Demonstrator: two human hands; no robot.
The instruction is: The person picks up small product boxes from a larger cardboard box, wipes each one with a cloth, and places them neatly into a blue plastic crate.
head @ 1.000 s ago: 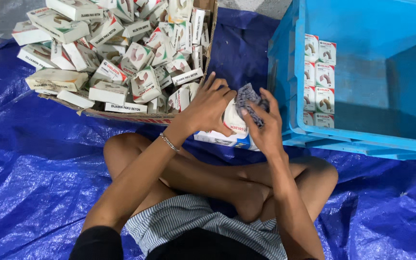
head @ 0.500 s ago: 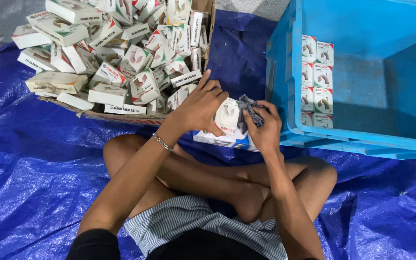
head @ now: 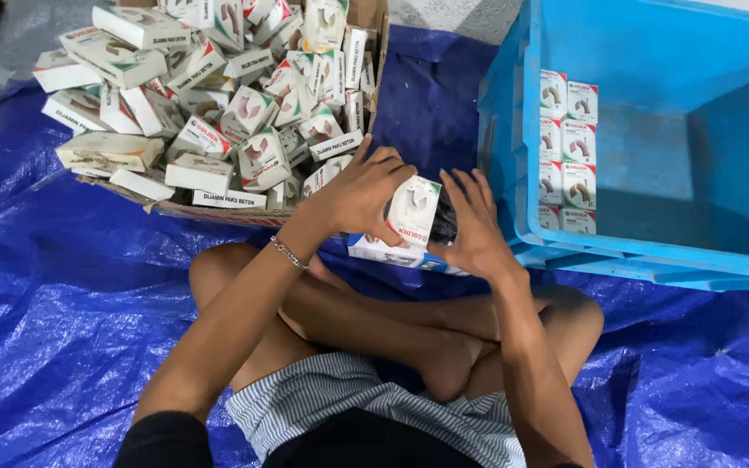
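Note:
My left hand (head: 361, 191) and my right hand (head: 472, 227) both grip one small white carton (head: 414, 211) with red and green print, held upright between them above my crossed legs. Something dark shows at the carton's right side, under my right fingers. Beneath the hands lies a flat white and blue box (head: 387, 251) on the tarp. A heap of similar small cartons (head: 244, 113) fills a cardboard tray (head: 218, 213) just left of my left hand.
A big blue plastic crate (head: 652, 251) stands at the right, with several of the same cartons (head: 565, 156) stacked in rows against its left inner wall. A crinkled blue tarp (head: 54, 312) covers the floor all around my legs.
The carton has turned upright between my hands, its white face now toward me. My right fingers have spread flat along its right side.

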